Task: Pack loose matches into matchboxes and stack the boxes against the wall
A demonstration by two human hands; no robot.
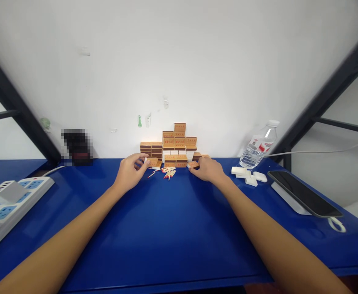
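A stack of orange-brown matchboxes (pixel 179 142) stands against the white wall at the back of the blue table (pixel 172 228). Loose matches (pixel 168 172) with red heads lie in front of the stack. My left hand (pixel 131 171) reaches to the left side of the stack, fingers curled round a small matchbox (pixel 152 162). My right hand (pixel 208 168) rests on the table to the right, thumb and fingers pinching another matchbox (pixel 193 164).
A white power strip (pixel 9 200) lies at the left edge. A dark device (pixel 78 147) stands at the back left. A water bottle (pixel 258 147), white small parts (pixel 246 174) and a phone on a stand (pixel 304 194) sit at the right.
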